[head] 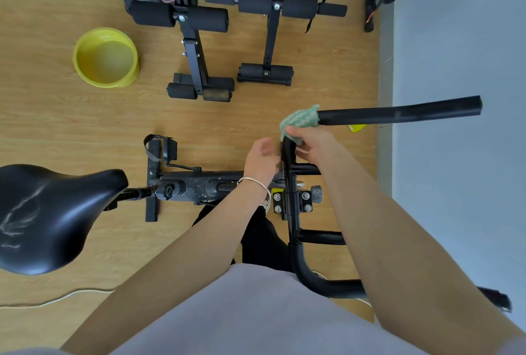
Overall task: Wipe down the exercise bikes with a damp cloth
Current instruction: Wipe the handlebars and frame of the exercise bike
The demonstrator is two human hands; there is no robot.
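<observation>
Basin [106, 57] left of benches [227, 22], beyond saddle [54, 215].

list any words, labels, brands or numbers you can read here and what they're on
No text is readable in this view.
Yellow sticker by the handlebar clamp: print too small and blurred.
Knob below the saddle: faint marking, unreadable.
Saddle: white scuffs, not writing.
Green cloth: zigzag pattern only, no label.
</observation>
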